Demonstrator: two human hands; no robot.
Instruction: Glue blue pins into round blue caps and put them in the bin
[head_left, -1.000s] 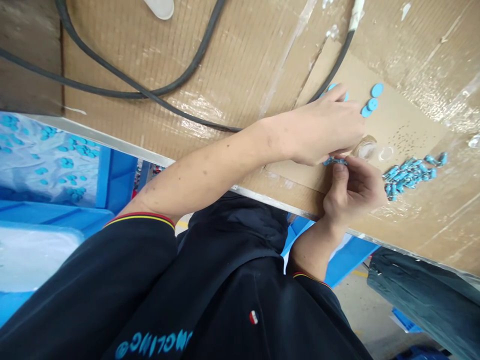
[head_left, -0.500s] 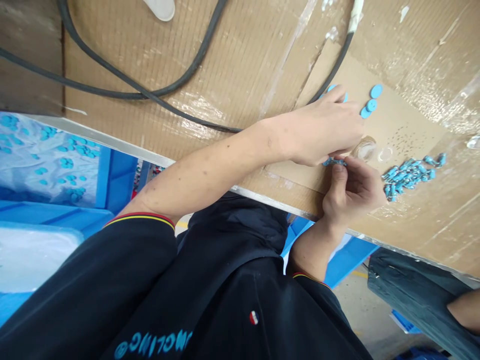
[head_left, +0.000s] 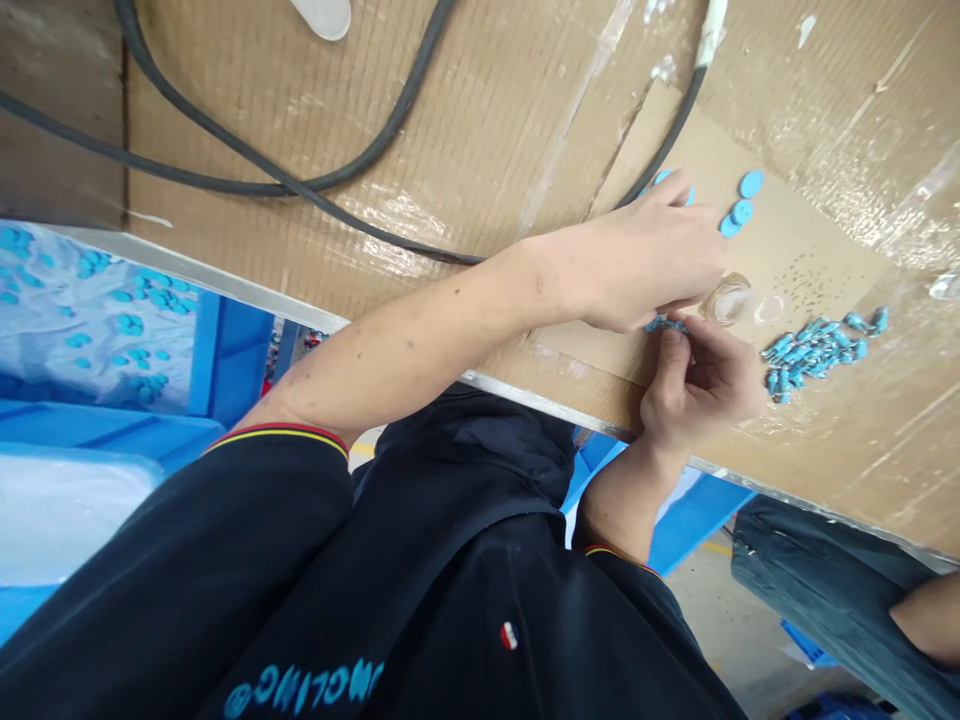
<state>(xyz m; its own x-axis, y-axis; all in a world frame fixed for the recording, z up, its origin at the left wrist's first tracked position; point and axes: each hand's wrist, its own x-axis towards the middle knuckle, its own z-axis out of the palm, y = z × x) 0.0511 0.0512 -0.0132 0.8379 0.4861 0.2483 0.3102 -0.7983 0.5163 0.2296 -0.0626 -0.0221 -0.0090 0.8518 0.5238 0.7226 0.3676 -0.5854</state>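
Observation:
My right hand point(head_left: 697, 385) pinches a small blue part point(head_left: 667, 323) between thumb and fingers, just above the cardboard sheet. My left hand point(head_left: 656, 255) reaches over from the left, bent at the wrist, with its fingers curled down close to that part. Whatever those curled fingers grip is hidden behind the hand. To the right of my right hand lies a heap of small blue parts with shiny metal bits point(head_left: 810, 355). Beyond the hands rest several flat blue discs point(head_left: 751, 184), some partly covered by my left hand. A roll of clear tape point(head_left: 729, 300) stands beside my fingers.
Tiny dark bits point(head_left: 814, 280) are scattered over the cardboard sheet point(head_left: 832, 240). A thick black cable point(head_left: 360, 165) loops across the table to my left hand. Blue bins point(head_left: 232, 350) stand below the table edge. At the lower right shows another person's arm point(head_left: 930, 620).
My right hand has shifted very slightly left, still pinching the blue part. My left hand stays in place.

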